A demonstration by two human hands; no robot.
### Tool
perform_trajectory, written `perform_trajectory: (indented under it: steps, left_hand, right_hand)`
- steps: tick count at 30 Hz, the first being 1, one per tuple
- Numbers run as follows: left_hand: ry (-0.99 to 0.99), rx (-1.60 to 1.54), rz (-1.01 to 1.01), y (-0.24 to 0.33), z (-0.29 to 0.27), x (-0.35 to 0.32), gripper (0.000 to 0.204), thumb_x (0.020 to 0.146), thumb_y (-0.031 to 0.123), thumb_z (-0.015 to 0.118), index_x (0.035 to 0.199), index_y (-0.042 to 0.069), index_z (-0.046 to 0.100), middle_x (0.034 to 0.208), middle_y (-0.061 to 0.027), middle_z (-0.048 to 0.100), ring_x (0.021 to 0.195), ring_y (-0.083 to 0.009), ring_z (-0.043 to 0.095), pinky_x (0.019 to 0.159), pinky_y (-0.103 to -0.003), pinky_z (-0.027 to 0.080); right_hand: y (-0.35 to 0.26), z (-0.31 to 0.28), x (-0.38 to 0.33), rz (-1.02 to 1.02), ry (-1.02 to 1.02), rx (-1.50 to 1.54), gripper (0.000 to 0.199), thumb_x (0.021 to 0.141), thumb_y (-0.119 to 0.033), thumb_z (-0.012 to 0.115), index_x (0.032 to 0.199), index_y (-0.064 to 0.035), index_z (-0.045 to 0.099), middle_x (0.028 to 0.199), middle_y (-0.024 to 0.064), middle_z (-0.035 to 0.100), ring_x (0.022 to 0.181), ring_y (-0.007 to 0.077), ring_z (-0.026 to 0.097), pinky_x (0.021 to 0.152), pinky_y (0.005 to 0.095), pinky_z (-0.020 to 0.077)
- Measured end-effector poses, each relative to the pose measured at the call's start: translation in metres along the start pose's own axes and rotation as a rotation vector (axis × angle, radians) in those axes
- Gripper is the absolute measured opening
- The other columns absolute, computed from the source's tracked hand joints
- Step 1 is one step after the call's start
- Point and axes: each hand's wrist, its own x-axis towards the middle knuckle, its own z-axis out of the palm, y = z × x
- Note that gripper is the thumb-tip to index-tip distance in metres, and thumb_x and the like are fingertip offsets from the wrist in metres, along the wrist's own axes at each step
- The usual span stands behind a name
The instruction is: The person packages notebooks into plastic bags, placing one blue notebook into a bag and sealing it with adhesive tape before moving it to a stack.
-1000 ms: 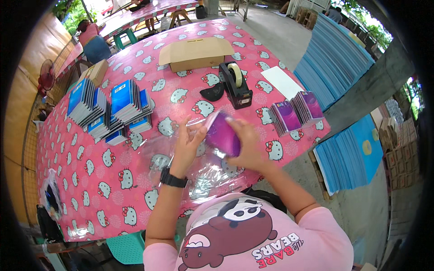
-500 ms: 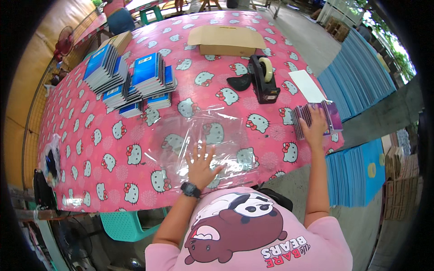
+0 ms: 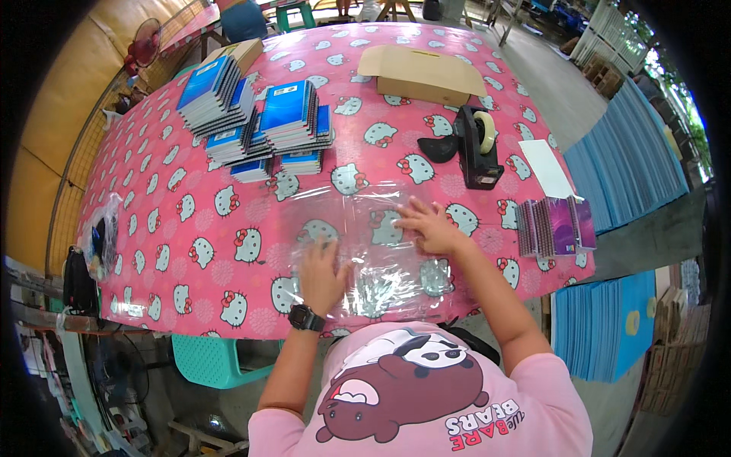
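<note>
We keep our left hand open and flat on the clear plastic sheets, and our right hand with fingers spread at their right side; neither appears to grip. The sheets lie on the pink, cat-patterned tabletop. Farther, we have blue spiral notebooks leftward, one black tape dispenser, and purple spiral notebooks rightward.

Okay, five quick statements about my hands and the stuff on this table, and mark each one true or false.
1. The left hand is over the clear plastic. True.
2. The right hand is gripping a purple notebook. False: the right hand is open over the clear plastic.
3. The watch is on the right wrist. False: it is on the left wrist.
4. The black dispenser holds a tape roll. True.
5. The purple notebooks are left of the blue notebooks. False: they are on the right.
</note>
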Motion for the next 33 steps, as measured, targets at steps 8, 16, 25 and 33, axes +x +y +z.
perform_trajectory:
  steps: [8,16,25,33]
  left_hand:
    - [0.132,0.222,-0.105,-0.011,0.029,-0.011,0.068,0.084,0.045,0.054,0.140,0.011,0.033,0.145,-0.0175,0.026,0.130,-0.0378,0.025,0.101,-0.057,0.020]
    - [0.069,0.132,0.007,-0.006,0.033,-0.008,0.064,0.084,0.043,0.054,0.139,0.016,0.035,0.147,-0.0140,0.025,0.134,-0.0363,0.020,0.101,-0.063,0.013]
    - [0.213,-0.059,0.081,0.016,0.020,-0.001,0.051,0.082,0.035,0.057,0.128,0.012,0.049,0.144,-0.0145,0.029,0.132,-0.0369,0.023,0.103,-0.062,0.012]
    - [0.548,-0.932,-0.067,0.008,-0.024,0.040,0.058,0.081,0.028,0.065,0.131,0.008,0.042,0.141,-0.0121,0.034,0.131,-0.0290,0.029,0.106,-0.046,0.022]
  right_hand:
    - [0.017,-0.001,0.041,0.100,0.309,0.081,0.057,0.074,-0.030,0.068,0.125,-0.0133,0.049,0.138,0.0116,0.041,0.130,0.0298,0.032,0.099,0.0531,0.0253]
    - [-0.018,-0.052,0.115,0.119,0.560,1.017,0.057,0.075,-0.029,0.073,0.118,-0.0021,0.046,0.101,0.0118,0.058,0.088,0.0220,0.058,0.078,0.0367,0.0477]
    - [-0.130,-0.105,0.223,0.615,0.487,1.511,0.098,0.057,-0.052,0.081,0.117,0.0056,0.030,0.097,0.0193,0.057,0.075,0.0231,0.062,0.058,0.0343,0.0514]
    - [-0.100,-0.086,0.219,0.517,0.688,1.530,0.062,0.062,-0.034,0.077,0.103,0.0031,0.047,0.079,0.0081,0.055,0.054,0.0110,0.048,0.041,0.0264,0.0333]
